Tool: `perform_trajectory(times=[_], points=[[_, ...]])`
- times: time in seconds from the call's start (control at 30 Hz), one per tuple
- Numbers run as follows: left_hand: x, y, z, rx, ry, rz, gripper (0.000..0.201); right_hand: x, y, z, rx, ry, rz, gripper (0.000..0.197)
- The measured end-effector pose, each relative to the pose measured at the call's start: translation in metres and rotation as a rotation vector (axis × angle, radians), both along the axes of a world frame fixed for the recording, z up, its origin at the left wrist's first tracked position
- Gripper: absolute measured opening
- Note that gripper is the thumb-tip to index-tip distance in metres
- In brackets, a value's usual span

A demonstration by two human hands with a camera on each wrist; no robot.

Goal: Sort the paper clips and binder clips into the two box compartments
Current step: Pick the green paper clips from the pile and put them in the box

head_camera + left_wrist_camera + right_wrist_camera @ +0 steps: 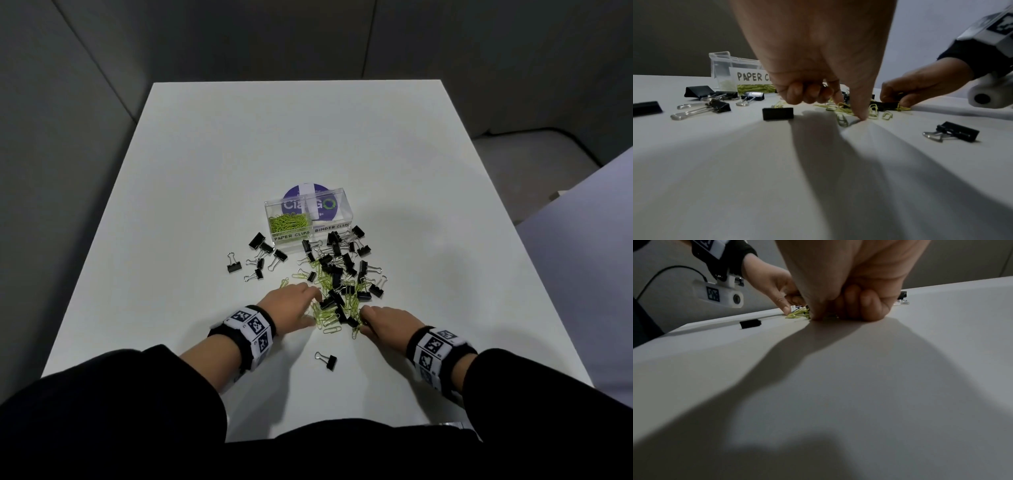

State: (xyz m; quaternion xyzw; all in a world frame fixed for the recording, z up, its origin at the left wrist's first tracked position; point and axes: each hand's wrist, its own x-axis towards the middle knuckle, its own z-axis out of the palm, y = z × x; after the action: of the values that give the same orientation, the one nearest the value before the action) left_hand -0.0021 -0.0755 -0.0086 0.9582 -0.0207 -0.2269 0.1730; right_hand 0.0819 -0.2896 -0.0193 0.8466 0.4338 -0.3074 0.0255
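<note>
A clear two-compartment box (274, 219) stands mid-table. Its left side, labelled PAPER CLIPS, holds green paper clips (289, 222); the right side, labelled BINDER CLIPS (331, 229), looks empty. In front of it lies a mixed pile of black binder clips (337, 270) and green paper clips (325, 317). My left hand (313, 308) is at the pile's near left, thumb tip on the table (861, 116), forefinger down among green clips (842, 110). My right hand (363, 320) is at the pile's near right, fingers curled, pinching green paper clips (902, 108) against the table.
Several loose binder clips (260, 255) lie left of the box. One binder clip (327, 359) sits alone between my wrists, near the front edge. A round purple sticker (310, 202) shows through the box. Grey walls surround the white table (205, 171).
</note>
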Motion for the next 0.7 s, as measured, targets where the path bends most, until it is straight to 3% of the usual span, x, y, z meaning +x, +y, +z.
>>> perform_trajectory(times=[0.17,0.33,0.47,0.7], points=[[0.006,-0.003,-0.001,0.078,-0.009,-0.056,0.027,0.003,0.003,0.004,-0.054,0.000,0.059,0.033],[0.000,0.003,0.001,0.071,-0.015,-0.068,0.027,0.008,0.009,0.016,-0.011,0.032,0.029,0.029],[-0.001,0.016,0.014,-0.030,-0.070,0.037,0.024,0.019,0.025,0.037,0.113,0.050,-0.021,0.014],[0.012,0.052,0.052,-0.200,-0.229,0.260,0.013,0.050,0.088,0.077,0.323,0.042,-0.065,0.016]])
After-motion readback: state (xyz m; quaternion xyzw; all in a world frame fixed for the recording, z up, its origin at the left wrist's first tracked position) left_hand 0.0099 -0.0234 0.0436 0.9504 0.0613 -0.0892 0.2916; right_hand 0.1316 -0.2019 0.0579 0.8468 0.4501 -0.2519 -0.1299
